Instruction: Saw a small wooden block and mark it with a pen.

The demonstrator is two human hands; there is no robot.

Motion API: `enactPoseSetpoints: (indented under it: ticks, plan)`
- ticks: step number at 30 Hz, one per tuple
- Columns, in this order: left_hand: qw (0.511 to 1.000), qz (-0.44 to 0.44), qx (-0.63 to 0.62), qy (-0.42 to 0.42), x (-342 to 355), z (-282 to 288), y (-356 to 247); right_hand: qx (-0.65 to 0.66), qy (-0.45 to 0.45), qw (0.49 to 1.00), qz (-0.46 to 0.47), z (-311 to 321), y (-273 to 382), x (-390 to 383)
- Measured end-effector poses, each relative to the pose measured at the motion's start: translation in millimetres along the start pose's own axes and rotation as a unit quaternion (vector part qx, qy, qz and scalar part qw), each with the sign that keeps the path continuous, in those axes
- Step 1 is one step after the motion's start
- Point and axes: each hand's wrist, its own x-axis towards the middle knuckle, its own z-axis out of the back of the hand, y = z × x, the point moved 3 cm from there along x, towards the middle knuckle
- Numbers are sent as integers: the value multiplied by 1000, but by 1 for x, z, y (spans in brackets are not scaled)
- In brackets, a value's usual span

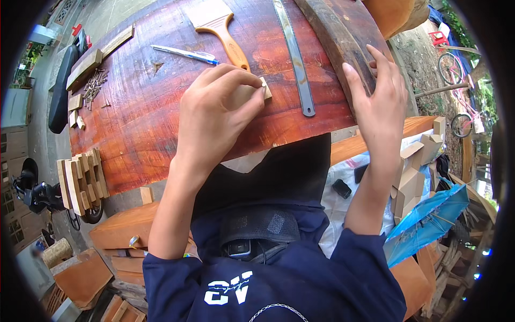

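My left hand [217, 110] is over the near middle of the reddish-brown table [145, 129], thumb and forefinger pinched together. Whatever the fingertips hold is too small or hidden to name. A small pale wooden block [269, 94] shows just past those fingertips, mostly covered by the hand. My right hand [380, 91] is open at the table's right side, fingers apart, nearest to a long dark wooden beam [335, 40]. Between the hands lies a metal ruler [296, 59]. A flat paintbrush [228, 40] with an orange-brown handle and a pen [185, 54] lie beyond my left hand.
Along the table's left side are a pile of small screws or nails [94, 87], wooden strips [86, 68] and little blocks. Stacked wood pieces [82, 180] stand at the near left corner. To the right are a cardboard box [410, 177] and a blue umbrella [426, 225].
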Motion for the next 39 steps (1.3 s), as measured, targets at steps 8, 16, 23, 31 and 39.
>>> enactPoseSetpoints:
  ticks: [8, 16, 23, 31, 39]
  plan:
    - [999, -1, -22, -37, -5, 3, 4, -21, 52, 998, 22, -29, 6, 23]
    - [997, -34, -15, -70, -4, -2, 5, 9, 60, 998, -19, -32, -1, 22]
    - [994, -54, -23, -94, -7, -4, 7, 221, -31, 973, -56, -5, 1, 9]
    - [994, -51, -24, -98, -11, -1, 7, 422, -100, 898, -82, 35, -34, -34]
    - [994, -50, -32, -97, -10, -6, 10, 367, 128, 911, -136, 64, -33, -98]
